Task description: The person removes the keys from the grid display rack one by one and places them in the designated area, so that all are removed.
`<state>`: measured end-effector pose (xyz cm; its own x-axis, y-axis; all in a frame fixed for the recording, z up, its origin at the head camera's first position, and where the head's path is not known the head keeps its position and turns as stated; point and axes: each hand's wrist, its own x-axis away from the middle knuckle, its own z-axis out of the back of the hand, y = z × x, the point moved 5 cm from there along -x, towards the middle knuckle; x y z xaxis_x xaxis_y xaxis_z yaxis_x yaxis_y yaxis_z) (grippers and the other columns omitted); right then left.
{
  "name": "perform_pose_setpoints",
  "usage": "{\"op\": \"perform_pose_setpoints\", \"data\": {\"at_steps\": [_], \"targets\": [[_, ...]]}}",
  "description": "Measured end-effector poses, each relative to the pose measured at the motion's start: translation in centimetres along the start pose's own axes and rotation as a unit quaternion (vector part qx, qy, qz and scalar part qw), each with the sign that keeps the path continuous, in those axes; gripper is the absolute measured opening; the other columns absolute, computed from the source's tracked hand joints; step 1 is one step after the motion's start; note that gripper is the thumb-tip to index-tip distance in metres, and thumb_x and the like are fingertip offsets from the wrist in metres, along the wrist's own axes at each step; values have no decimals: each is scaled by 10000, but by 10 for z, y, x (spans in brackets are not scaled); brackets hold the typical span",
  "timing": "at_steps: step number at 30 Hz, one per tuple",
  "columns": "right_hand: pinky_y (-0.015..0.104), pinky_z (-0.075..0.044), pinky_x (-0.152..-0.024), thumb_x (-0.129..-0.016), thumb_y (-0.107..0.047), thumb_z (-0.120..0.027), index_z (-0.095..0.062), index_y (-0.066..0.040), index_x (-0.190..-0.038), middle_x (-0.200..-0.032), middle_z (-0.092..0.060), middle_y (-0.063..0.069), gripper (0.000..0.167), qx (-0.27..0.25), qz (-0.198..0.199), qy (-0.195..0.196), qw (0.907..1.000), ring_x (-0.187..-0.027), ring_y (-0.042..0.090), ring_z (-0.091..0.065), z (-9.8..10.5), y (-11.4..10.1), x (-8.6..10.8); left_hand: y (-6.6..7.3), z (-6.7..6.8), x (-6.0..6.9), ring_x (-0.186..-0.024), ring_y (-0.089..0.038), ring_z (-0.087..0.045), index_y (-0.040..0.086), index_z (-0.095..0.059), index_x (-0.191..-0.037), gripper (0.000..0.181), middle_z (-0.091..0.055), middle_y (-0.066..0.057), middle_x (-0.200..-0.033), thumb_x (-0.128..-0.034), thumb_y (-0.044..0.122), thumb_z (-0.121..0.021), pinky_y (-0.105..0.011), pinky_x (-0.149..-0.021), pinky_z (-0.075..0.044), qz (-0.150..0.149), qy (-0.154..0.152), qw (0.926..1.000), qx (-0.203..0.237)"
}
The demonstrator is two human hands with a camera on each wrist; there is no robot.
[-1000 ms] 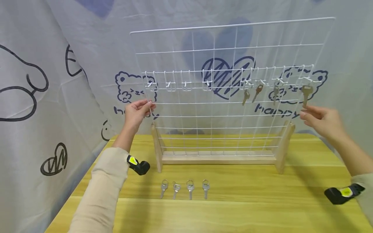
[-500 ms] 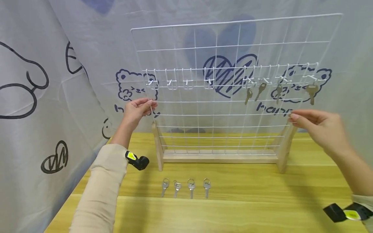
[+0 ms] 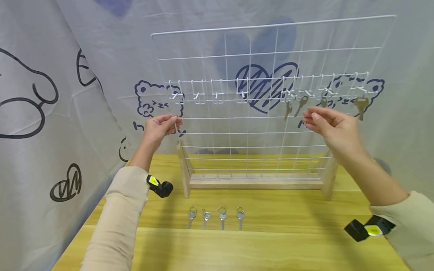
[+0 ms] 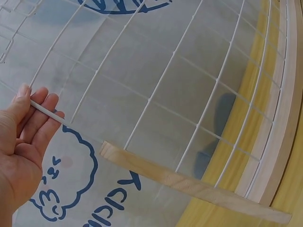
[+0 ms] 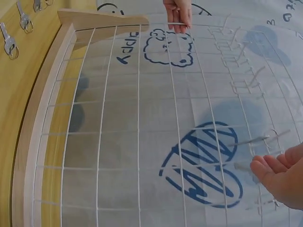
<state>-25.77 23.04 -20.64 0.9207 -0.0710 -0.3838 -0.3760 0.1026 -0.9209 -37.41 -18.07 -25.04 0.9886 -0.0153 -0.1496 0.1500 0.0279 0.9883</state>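
Note:
A white wire grid (image 3: 249, 118) stands upright in a wooden stand (image 3: 254, 183). My left hand (image 3: 159, 130) pinches the grid's left side wire between thumb and fingers, as the left wrist view also shows. My right hand (image 3: 333, 128) is in front of the grid's right part, fingers loosely bent and nothing visibly held. Its fingertips are just below a hanging key (image 3: 301, 105); contact cannot be told. Another key (image 3: 288, 110) hangs to the left, and a broad key (image 3: 361, 107) hangs to the right. The hand partly hides a further key (image 3: 324, 101).
White hooks (image 3: 198, 97) line the grid's left half without keys. Several keys with rings (image 3: 222, 216) lie in a row on the yellow wooden table (image 3: 271, 244), before the stand. A patterned cloth (image 3: 101, 56) hangs behind and at the left.
My right hand has moved from beside the broad key, down to the grid's right edge, then left and up to the other hanging keys. My left hand keeps its hold on the side wire.

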Motion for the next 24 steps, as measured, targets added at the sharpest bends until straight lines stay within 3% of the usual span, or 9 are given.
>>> {"op": "perform_pose_setpoints", "data": {"at_steps": [4,8,12,18,24], "targets": [[105,-526,-782,-953,-154,-498,-463,91,-1283,-936,-636,-158,412,527,-269,144,9981,-859,-54,-632,-13,3,-8,-1,0,0,-768,1,-676,-81,-511,-1219,390,-704,155,-754,-911,147,-582,-133,-757,-541,41,-63,10000,42],[113,-522,-808,-959,-105,-481,-453,78,-1299,-960,-618,-129,387,258,-518,304,9979,-886,-38,-616,-21,5,-16,-1,0,0,-758,6,-678,-101,-489,-1228,403,-704,158,-745,-914,137,-577,-139,-756,-541,-18,-94,9999,73],[119,-519,-826,-965,-105,-467,-437,58,-1324,-1088,-588,-6,396,10,-730,442,9964,-924,-4,-605,-25,7,-22,0,-1,-2,-749,13,-676,-94,-496,-1222,391,-703,160,-743,-915,134,-577,-129,-739,-543,-31,-114,9999,59],[141,-536,-809,-956,-125,-472,-463,61,-1285,-981,-640,-42,379,-1214,-721,504,9887,-883,30,-645,-35,12,-30,-1,1,-2,-753,3,-677,-76,-523,-1204,372,-703,154,-747,-907,140,-588,-134,-740,-545,12,-19,10000,57],[180,-560,-774,-916,-50,-531,-597,-29,-1010,-903,-696,-14,116,-2453,-398,143,9685,-807,80,-691,-42,13,-35,-2,1,-3,-768,-6,-679,-39,-572,-1155,322,-703,153,-762,-902,159,-599,-127,-733,-545,-68,19,10000,-37]]}}
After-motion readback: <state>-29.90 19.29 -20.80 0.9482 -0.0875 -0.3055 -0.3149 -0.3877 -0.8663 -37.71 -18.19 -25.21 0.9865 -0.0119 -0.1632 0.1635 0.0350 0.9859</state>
